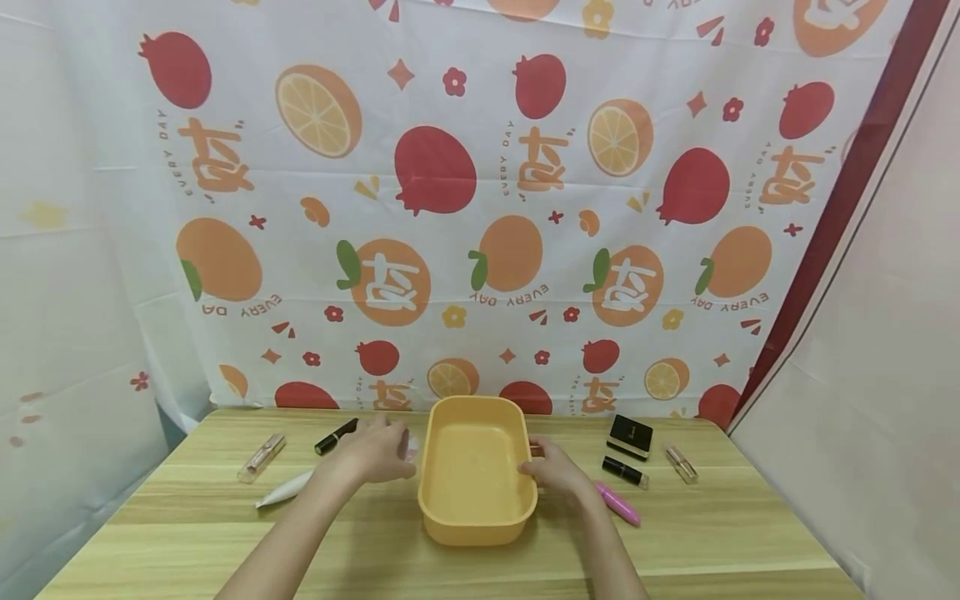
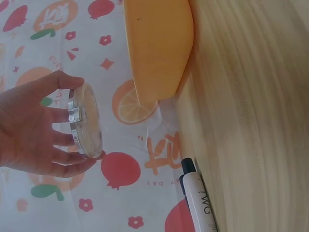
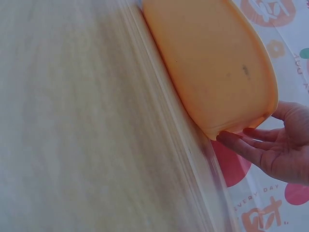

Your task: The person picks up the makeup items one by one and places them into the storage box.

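A white cloth (image 1: 480, 350) hangs behind the bin, printed with red pomegranates, oranges and lettering; plainer white cloth flanks it on both sides, and a dark red strip (image 1: 832, 208) slants up well to the bin's right. Beneath the bin lies the tabletop (image 1: 750, 550), pale yellowish wood with streaky grain running crosswise.

The bin (image 1: 480, 533) stands at the middle of the tabletop, mouth up, its long axis running from the wearer toward the cloth, one short end facing each. It is plain yellow-orange, a rounded rectangle with a smooth rim and nothing inside; the right wrist view shows a small dark mark on its outer wall.

The left hand (image 1: 378, 450), just left of the bin, holds the compact by its edge, thumb on one side and fingers spread round the other. The right hand (image 1: 558, 471) grips the bin's right wall, thumb at the rim and fingers against the outside.

The compact (image 2: 88, 123) is in the left hand, raised beside the bin, edge-on to the left wrist view and roughly parallel to the tabletop. Round, so without a long axis, it has a silvery band with a catch and a clear, pale face turned downward.

Right of the bin lie a black case (image 1: 629, 437), a pink tube (image 1: 618, 504), a black tube (image 1: 625, 472) and a pale tube (image 1: 681, 464). Left of it are a clear-ended tube (image 1: 262, 458), a white tube (image 1: 283, 489) partly behind the forearm, and a dark tube (image 1: 330, 442).
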Available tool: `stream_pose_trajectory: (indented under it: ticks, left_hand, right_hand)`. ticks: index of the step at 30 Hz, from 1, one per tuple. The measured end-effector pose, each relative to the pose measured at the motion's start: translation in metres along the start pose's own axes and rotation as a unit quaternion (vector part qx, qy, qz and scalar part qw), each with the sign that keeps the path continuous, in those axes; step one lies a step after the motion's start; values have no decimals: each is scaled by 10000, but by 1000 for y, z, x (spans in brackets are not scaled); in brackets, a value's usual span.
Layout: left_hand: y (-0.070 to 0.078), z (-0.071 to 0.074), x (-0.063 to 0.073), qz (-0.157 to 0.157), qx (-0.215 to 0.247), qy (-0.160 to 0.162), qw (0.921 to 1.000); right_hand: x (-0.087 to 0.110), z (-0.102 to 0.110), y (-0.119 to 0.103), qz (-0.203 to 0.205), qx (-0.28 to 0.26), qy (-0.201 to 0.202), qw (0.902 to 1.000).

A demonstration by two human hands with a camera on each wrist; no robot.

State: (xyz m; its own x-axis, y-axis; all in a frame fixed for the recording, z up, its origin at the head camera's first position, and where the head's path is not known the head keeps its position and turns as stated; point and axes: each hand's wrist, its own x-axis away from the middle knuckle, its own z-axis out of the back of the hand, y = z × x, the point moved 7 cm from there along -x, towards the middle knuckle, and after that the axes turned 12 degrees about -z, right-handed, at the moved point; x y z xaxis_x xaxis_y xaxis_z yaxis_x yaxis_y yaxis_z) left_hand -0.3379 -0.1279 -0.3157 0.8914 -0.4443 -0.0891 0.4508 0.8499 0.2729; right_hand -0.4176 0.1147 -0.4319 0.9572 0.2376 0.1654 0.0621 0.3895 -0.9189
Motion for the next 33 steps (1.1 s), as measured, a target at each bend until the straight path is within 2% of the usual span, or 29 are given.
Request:
stream_pose_trajectory:
  ticks: [3, 18, 33]
  left_hand:
    - [-2, 3, -7, -64, -22, -24, 10000]
    - [1, 3, -21, -295, -79, -75, 9995]
    - [8, 0, -30, -233, 72, -174, 9996]
  right_hand:
    - [-5, 1, -1, -40, 38, 53, 10000]
    - [-9, 3, -4, -80, 76, 151, 9998]
    - [-10, 2, -4, -139, -103, 96, 9998]
